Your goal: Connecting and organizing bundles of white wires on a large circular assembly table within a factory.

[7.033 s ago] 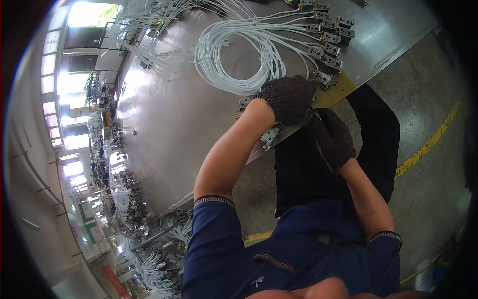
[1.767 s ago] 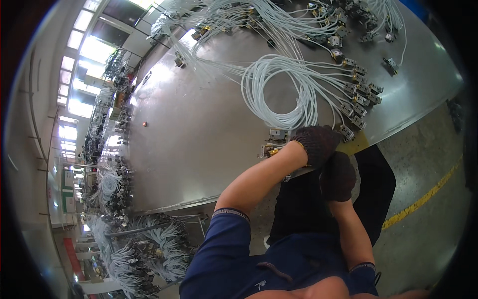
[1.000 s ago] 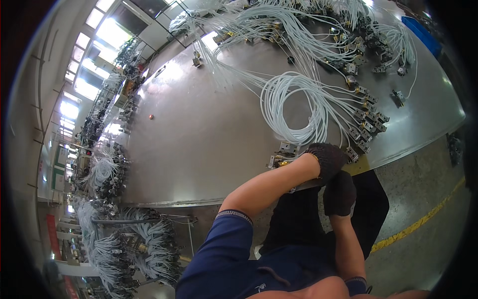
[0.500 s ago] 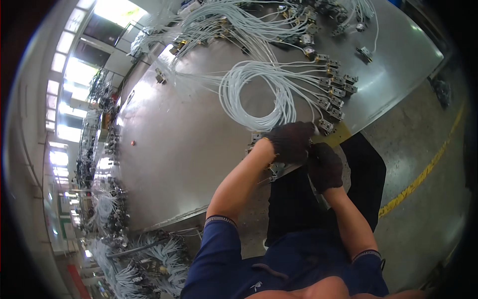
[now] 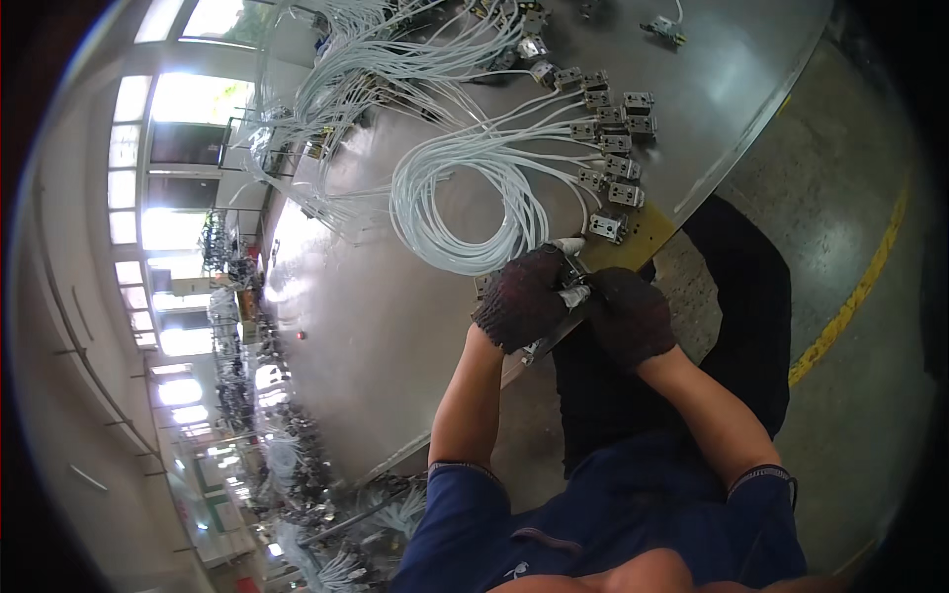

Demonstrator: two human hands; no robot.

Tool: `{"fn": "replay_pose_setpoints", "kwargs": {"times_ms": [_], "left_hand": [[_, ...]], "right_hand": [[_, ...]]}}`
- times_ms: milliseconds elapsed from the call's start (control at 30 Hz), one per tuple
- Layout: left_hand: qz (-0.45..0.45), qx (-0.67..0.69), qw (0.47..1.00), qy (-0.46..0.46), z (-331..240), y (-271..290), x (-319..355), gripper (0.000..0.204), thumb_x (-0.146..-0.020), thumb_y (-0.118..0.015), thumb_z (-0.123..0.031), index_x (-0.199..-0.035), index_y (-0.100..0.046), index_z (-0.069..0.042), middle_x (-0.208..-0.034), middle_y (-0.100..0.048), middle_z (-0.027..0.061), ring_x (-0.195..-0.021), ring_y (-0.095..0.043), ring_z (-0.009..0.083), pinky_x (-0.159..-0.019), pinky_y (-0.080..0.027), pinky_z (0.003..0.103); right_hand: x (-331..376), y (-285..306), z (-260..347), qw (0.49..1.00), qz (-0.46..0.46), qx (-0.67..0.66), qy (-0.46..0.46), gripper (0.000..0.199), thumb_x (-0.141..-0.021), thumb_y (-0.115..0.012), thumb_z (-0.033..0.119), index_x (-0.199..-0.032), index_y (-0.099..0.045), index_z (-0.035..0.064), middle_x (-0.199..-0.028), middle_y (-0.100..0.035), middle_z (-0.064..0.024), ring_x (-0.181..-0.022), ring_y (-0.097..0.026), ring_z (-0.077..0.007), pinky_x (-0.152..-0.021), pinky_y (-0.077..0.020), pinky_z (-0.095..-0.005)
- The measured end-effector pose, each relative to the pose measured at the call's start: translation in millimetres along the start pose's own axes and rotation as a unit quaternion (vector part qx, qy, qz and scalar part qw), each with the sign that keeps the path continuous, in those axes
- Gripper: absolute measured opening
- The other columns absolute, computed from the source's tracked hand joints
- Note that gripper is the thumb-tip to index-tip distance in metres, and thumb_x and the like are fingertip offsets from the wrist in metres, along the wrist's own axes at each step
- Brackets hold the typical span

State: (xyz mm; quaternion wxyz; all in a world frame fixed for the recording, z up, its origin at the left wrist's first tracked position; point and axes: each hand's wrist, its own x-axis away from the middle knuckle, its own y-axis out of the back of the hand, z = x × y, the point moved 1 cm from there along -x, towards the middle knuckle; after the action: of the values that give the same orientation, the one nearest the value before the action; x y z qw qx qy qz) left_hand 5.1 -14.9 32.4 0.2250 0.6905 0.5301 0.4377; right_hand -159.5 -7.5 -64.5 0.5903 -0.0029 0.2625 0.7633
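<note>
Both my hands wear dark knit gloves and meet over the near edge of the metal table. My left hand is closed around a small silvery metal part, with a pale fingertip raised above it. Pinched from the other side, that part also sits against the fingers of my right hand. Its exact kind is mostly hidden by the gloves. Just beyond lies a coil of white cables, whose ends carry several boxy metal connectors. One connector rests nearest my hands, by a yellowish plate.
A larger tangle of white cables with connectors covers the far side of the table. A lone connector lies at the far right. Racks of hanging cable bundles stand to the left. A yellow line marks the floor at right.
My view has turned, so the table and cables appear shifted left. My hands have drawn closer together, and the silvery part between them now shows more clearly.
</note>
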Motion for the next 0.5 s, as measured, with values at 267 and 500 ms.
{"fn": "replay_pose_setpoints", "kwargs": {"times_ms": [267, 500], "left_hand": [[-0.030, 0.034, 0.998, -0.042, 20, -28, -9, 0.061, -0.088, -0.076, 0.000, -0.144, -0.054, -0.005, -0.119, -0.071, 0.0051, -0.098, -0.067, 0.0143, -0.087, -0.056, 0.030], [-0.048, 0.016, 0.999, -0.005, 8, -31, -1, 0.058, -0.085, -0.077, 0.001, -0.138, -0.058, -0.010, -0.100, -0.067, 0.0060, -0.088, -0.068, 0.0174, -0.080, -0.057, 0.032]], "right_hand": [[-57, 45, -29, 0.972, 0.123, -0.176, -0.092, 0.027, -0.096, -0.062, 0.021, -0.117, -0.066, 0.0049, -0.098, -0.071, -0.0175, -0.090, -0.072, -0.0312, -0.079, -0.0570, -0.0407], [-93, 83, -77, 0.880, 0.143, -0.405, -0.200, 0.022, -0.096, -0.060, 0.016, -0.112, -0.063, 0.0012, -0.086, -0.067, -0.0067, -0.071, -0.067, -0.0136, -0.063, -0.0541, -0.0306]]}}
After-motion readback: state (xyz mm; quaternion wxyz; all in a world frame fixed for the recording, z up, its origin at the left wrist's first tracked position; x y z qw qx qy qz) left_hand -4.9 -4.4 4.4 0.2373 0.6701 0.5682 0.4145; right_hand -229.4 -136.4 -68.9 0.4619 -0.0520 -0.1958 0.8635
